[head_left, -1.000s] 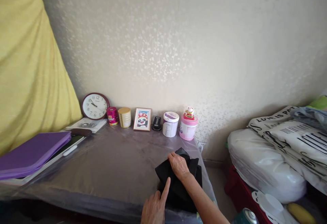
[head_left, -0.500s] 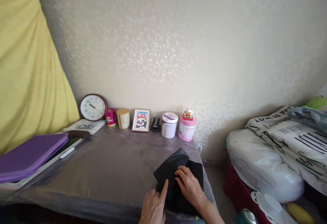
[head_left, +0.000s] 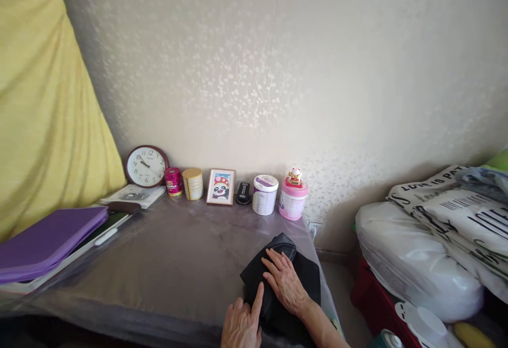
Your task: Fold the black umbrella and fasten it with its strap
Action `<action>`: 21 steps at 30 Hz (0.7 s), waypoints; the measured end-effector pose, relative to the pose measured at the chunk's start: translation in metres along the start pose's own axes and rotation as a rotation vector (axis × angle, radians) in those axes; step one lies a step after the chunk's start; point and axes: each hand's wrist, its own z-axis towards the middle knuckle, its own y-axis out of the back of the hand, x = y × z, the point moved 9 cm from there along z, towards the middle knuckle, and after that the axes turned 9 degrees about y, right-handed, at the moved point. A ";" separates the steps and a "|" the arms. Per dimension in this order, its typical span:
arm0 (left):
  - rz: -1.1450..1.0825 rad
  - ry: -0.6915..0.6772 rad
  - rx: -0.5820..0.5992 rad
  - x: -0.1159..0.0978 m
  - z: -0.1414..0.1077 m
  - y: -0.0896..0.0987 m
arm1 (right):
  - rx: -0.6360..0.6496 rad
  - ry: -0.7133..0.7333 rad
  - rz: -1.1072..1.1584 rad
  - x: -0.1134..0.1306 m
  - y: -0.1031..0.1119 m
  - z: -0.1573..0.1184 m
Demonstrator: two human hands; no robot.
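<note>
A black folded sheet of cloth-like or leathery material (head_left: 307, 274) lies at the table's front right corner. Spread flat on top of it is my right hand (head_left: 286, 283), fingers stretched toward the upper left and holding nothing. My left hand (head_left: 242, 322) rests at the black material's left edge, its index finger stretched out and touching it, the other fingers bent. The lower part of the material runs out toward the bottom of the view.
Along the wall stand a clock (head_left: 147, 166), a pink tin (head_left: 173, 181), a yellow-lidded jar (head_left: 192, 184), a panda picture (head_left: 220, 187), a white tub (head_left: 264, 195) and a pink tub (head_left: 292, 201). Purple folders (head_left: 51, 242) lie left; a white bag (head_left: 413, 258) sits right.
My right hand has flattened and spread its fingers, shifting slightly left and up over the black material. The material's top flap has folded down a little. The view has shifted slightly.
</note>
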 end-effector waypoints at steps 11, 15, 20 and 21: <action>-0.019 0.000 0.024 0.002 0.002 -0.007 | -0.027 -0.118 -0.008 -0.067 -0.001 0.028; -0.044 0.002 0.066 0.003 0.001 -0.009 | 0.036 -0.229 -0.006 -0.098 -0.005 0.029; -0.047 0.023 0.028 0.005 0.000 -0.009 | -0.083 -0.415 -0.078 -0.129 0.020 0.003; -0.044 0.039 0.020 0.006 -0.001 -0.009 | -0.128 -0.436 -0.090 -0.132 0.028 -0.008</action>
